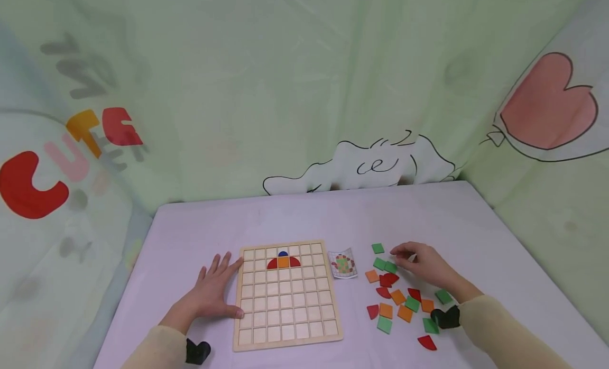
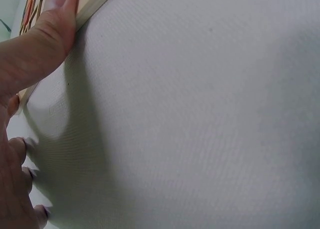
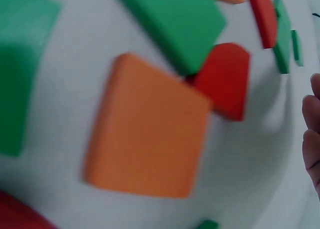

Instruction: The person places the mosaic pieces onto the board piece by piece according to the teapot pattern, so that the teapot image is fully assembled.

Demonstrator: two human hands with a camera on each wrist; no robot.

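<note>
A wooden grid board (image 1: 288, 343) lies on the table, with a blue piece (image 1: 283, 254), an orange square (image 1: 283, 262) and two red quarter-circle tiles (image 1: 295, 261) in its upper cells. My left hand (image 1: 212, 291) rests at the board's left edge, fingers spread; the thumb (image 2: 42, 51) touches the frame in the left wrist view. My right hand (image 1: 426, 264) hovers over the loose tiles at the right, fingers loosely bent. Its fingertips are close to a green square tile (image 1: 390, 267). I see no tile between them; only part of the fingers shows in the right wrist view.
A small printed pattern card (image 1: 342, 264) lies between the board and the tiles. Several green, orange and red tiles are scattered at the right, including an orange square tile (image 3: 150, 134) below the right wrist. Curtains (image 1: 228, 94) hang behind the table (image 1: 200, 226).
</note>
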